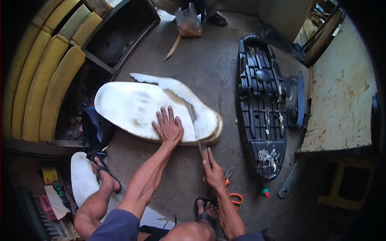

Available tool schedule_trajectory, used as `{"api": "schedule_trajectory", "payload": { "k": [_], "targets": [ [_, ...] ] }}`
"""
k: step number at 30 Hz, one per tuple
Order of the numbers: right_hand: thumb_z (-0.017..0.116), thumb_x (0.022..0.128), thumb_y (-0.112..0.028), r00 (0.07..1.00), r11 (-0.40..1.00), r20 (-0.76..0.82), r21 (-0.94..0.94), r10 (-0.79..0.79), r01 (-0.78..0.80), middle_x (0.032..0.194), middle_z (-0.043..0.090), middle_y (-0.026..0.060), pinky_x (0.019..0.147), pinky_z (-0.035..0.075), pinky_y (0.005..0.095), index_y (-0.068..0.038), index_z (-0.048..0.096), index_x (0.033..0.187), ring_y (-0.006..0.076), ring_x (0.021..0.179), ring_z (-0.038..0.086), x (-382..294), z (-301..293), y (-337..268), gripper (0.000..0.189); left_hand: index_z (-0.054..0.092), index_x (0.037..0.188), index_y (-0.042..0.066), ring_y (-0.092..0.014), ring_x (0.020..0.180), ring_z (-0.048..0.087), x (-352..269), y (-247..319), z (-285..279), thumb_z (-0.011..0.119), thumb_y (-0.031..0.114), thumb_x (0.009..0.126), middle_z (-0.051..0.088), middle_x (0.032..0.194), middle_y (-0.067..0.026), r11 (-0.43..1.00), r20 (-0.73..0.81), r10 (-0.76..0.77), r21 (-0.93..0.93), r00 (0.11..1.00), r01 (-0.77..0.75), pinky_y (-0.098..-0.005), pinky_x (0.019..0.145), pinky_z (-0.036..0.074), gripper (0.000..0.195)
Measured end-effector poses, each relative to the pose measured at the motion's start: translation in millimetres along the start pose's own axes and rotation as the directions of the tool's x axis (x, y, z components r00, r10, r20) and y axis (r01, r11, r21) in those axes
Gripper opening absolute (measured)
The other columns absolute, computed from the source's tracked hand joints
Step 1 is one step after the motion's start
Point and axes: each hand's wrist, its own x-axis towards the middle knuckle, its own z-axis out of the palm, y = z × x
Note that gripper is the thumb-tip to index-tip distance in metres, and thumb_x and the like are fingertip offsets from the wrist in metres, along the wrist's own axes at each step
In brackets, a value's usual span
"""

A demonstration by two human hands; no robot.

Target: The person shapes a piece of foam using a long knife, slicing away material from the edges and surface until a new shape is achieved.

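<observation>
A long white foam seat pad [129, 102] lies on the floor before me. My left hand [169, 126] rests flat on its top, fingers spread. In my right hand [214, 171] is the wooden handle of a knife [203, 150], whose blade meets the pad's near edge toward its right end. A ragged strip of white foam [181, 87] lies along the pad's far side, partly split from it. To the right lies a black plastic seat base [262, 105], ribbed side up, with whitish residue on it. Pliers [228, 176] and orange-handled scissors [236, 201] lie beside my right forearm, partly hidden.
Yellow foam pads [57, 96] stand at the left by a dark shelf [99, 61]. Another white foam piece [81, 174] is under my foot. A green bottle with a red tip [265, 192] and a metal strip [291, 179] lie at right. Beyond, a person's sandalled foot [218, 20] shows near a plastic bag [188, 24].
</observation>
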Motion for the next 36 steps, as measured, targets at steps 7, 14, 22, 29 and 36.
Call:
{"api": "schedule_trajectory", "payload": {
  "k": [7,14,22,29,36],
  "targets": [
    [0.057,0.105,-0.03,0.889,0.903,-0.179,-0.172,-0.422,0.394,0.128,0.069,0.0259,0.092,0.055,0.0403,-0.022,0.036,0.162,0.0347,0.118,0.07,-17.7,7.1,21.1,0.061,0.026,0.166,0.017,-0.038,0.16,0.01,2.8,-2.5,1.4,0.034,0.039,0.107,0.016,0.174,-0.0133,0.999,-0.026,-0.028,0.016,0.999,0.029,-0.0663,0.124,0.002,0.064],
    [0.059,0.106,-0.031,0.981,0.987,-0.113,0.013,-0.157,0.16,0.071,0.067,0.0063,0.054,0.055,0.033,-0.032,0.041,0.16,0.012,0.051,0.063,47.0,12.7,1.7,0.057,0.022,0.167,0.018,-0.04,0.16,0.01,-0.3,12.7,-2.4,0.03,0.042,0.106,0.014,0.174,-0.0156,0.992,0.034,-0.105,-0.064,0.994,0.107,-0.0665,0.124,0.005,0.066],
    [0.06,0.105,-0.029,0.922,0.947,-0.252,0.049,-0.295,0.316,0.067,0.065,0.009,0.054,0.055,0.0358,-0.029,0.041,0.16,0.0151,0.051,0.064,4.3,-15.3,-9.3,0.058,0.032,0.164,0.018,-0.041,0.158,0.016,4.3,1.8,-25.3,0.038,0.041,0.105,0.02,0.173,-0.013,0.996,0.143,0.088,0.011,0.986,-0.09,-0.0689,0.121,0.011,0.064],
    [0.056,0.106,-0.027,0.986,0.993,-0.124,-0.005,-0.115,0.115,0.071,0.067,0.0113,0.058,0.055,0.0381,-0.025,0.039,0.161,0.0172,0.059,0.068,11.3,-23.5,-13.6,0.058,0.028,0.166,0.02,-0.042,0.16,0.007,5.4,-9.7,-6.3,0.036,0.042,0.106,0.016,0.174,-0.0135,0.982,0.03,0.174,0.07,0.984,-0.176,-0.074,0.12,-0.003,0.064],
    [0.058,0.105,-0.028,0.924,0.952,-0.231,-0.091,-0.306,0.293,0.071,0.068,0.0116,0.061,0.055,0.0392,-0.025,0.038,0.161,0.0177,0.058,0.066,3.1,-13.3,-9.5,0.06,0.028,0.166,0.02,-0.041,0.16,0.009,5.4,-10.5,-7.6,0.037,0.042,0.105,0.016,0.174,-0.0133,0.985,0.043,0.165,0.033,0.985,-0.167,-0.0744,0.119,-0.002,0.065]
  ]
}}
